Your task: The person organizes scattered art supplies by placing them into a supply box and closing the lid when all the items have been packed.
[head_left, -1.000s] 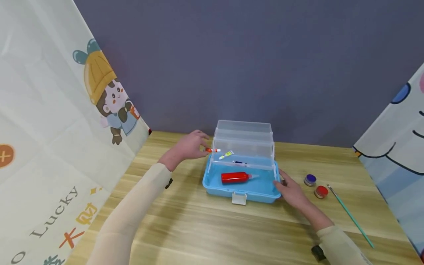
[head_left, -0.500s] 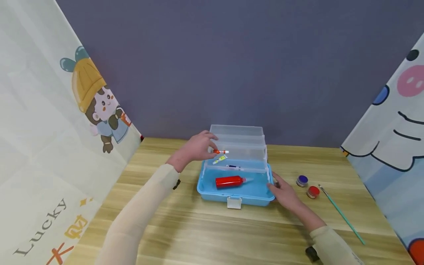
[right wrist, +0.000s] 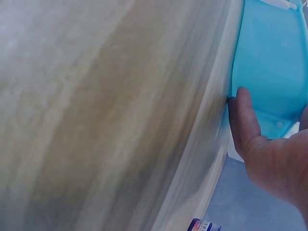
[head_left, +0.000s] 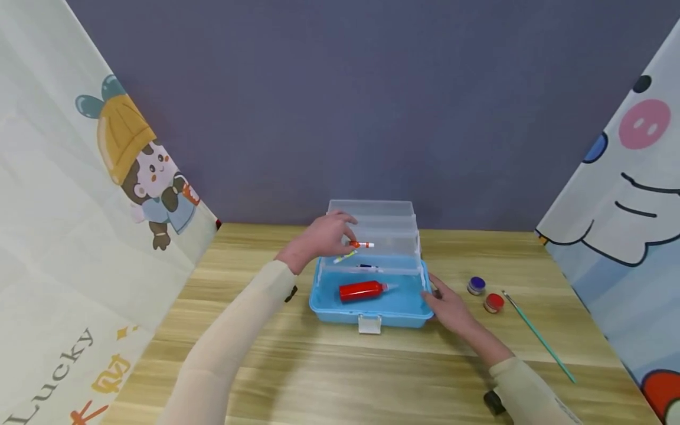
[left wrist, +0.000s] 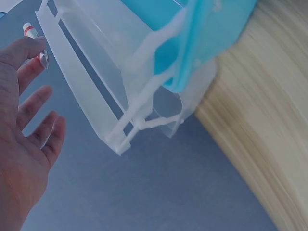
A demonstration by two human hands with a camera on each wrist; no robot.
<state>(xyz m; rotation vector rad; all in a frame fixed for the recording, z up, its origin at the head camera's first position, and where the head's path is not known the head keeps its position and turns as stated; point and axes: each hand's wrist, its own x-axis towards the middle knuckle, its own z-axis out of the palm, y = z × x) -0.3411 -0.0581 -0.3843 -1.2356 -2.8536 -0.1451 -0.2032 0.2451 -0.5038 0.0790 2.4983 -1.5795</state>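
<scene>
My left hand (head_left: pixel 329 233) pinches a small red paint tube (head_left: pixel 363 244) with a white cap between thumb and forefinger. It hovers over the clear trays (head_left: pixel 372 227) of an open blue storage box (head_left: pixel 398 319). In the left wrist view, the tube (left wrist: pixel 30 31) pokes out past the thumb, and the other fingers are spread. A yellow tube (head_left: pixel 345 257) and a dark-blue tube (head_left: pixel 368 268) lie in the trays, the yellow one partly behind my hand. Inside the base rests a red bottle (head_left: pixel 361 290) with a pointed nozzle. My right hand (head_left: pixel 451 307) holds the box's right side, thumb at the rim, fingers along the outer wall.
To the right of the box stand a purple-lidded jar (head_left: pixel 476 285) and a red-lidded jar (head_left: pixel 494 303). A green-handled paintbrush (head_left: pixel 539 336) lies beyond them on the wooden table (head_left: pixel 340 372). A dark wall (head_left: pixel 340 106) rises behind the table.
My left hand has moved right with the red paint tube, further over the trays, now partly covering the yellow tube. The right hand stays at the box's side. The head view has shifted slightly.
</scene>
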